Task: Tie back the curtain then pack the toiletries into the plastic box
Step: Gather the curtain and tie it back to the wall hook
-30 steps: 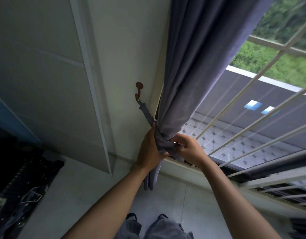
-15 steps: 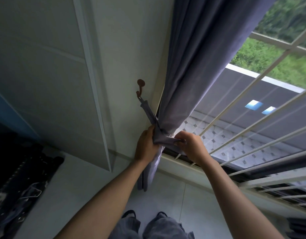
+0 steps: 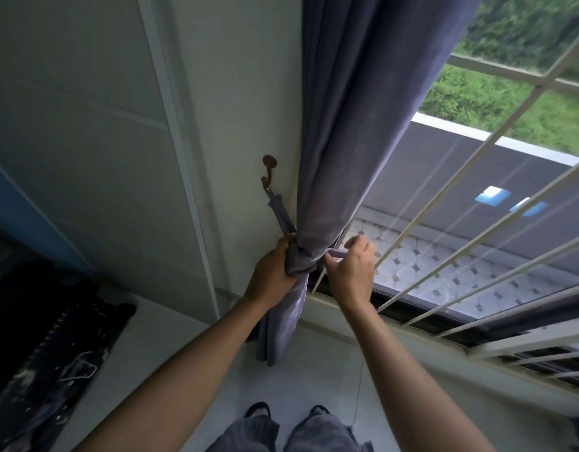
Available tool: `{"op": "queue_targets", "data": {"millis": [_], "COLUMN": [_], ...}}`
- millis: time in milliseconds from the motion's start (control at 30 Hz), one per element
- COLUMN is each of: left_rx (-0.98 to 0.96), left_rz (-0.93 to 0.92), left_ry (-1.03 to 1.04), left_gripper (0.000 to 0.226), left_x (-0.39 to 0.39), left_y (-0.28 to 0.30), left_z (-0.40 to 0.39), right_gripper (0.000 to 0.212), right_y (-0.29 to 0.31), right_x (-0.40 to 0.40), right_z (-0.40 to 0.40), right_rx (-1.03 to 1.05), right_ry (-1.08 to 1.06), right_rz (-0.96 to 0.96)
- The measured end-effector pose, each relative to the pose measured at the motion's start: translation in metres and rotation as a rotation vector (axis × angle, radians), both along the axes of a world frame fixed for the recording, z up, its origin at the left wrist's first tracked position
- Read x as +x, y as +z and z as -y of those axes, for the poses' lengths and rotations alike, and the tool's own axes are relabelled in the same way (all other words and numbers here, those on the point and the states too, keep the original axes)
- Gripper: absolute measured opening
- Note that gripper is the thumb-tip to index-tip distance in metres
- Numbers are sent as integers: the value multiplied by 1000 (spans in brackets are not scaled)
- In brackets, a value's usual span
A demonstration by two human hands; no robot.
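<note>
Beside the wall hook (image 3: 269,172), the right hand (image 3: 350,267) is now pulling the tie-back (image 3: 336,253) outward, fingers pinching it; the left hand (image 3: 271,272) is gripping the gathered curtain (image 3: 353,158), tightening the knot.

The right hand (image 3: 350,269) has drawn the tieback (image 3: 335,253) end out rightward, cinching the curtain (image 3: 356,132) tighter than before.
</note>
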State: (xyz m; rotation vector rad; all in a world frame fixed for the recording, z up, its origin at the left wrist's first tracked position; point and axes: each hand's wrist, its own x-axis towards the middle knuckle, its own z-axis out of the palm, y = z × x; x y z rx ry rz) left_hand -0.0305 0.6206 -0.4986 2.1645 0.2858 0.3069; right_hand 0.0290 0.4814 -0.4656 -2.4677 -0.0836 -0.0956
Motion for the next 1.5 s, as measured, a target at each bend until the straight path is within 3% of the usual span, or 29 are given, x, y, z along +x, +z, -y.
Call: {"op": "queue_targets", "data": {"millis": [67, 167, 267, 400, 667, 833, 967, 1067, 1300, 1500], "left_rx": [7, 47, 63, 26, -1, -29, 17, 28, -215, -482], "left_rz": [-12, -55, -117, -156, -44, -130, -160, -161, -183, -436], "left_ry": [12, -22, -54, -61, -29, -126, -157, -134, 81, 68], "left_gripper": [69, 74, 81, 83, 67, 44, 59, 55, 14, 26], "left_x": [-1, 0, 2, 4, 8, 8, 9, 15, 46, 67], "left_y": [4, 11, 19, 20, 26, 35, 33, 41, 63, 65], "left_z": [2, 4, 6, 6, -2, -3, -15, -19, -13, -13], "right_gripper": [17, 15, 31, 63, 58, 54, 49, 30, 16, 14], "right_y": [-4, -10, -10, -3, 5, -6, -13, -17, -23, -22], "right_x": [-12, -30, -34, -24, 3, 6, 7, 5, 2, 9], "right_z": [-11, -17, -16, -8, 2, 6, 1, -7, -15, -9], "right_rx": [163, 399, 502, 752, 656, 566, 466, 499, 420, 382], "right_ry": [-38, -17, 67, 287, 496, 490, 445, 338, 260, 326], "right_rz": [-140, -200, -221, -409, -558, -503, -395, -288, -187, -212]}}
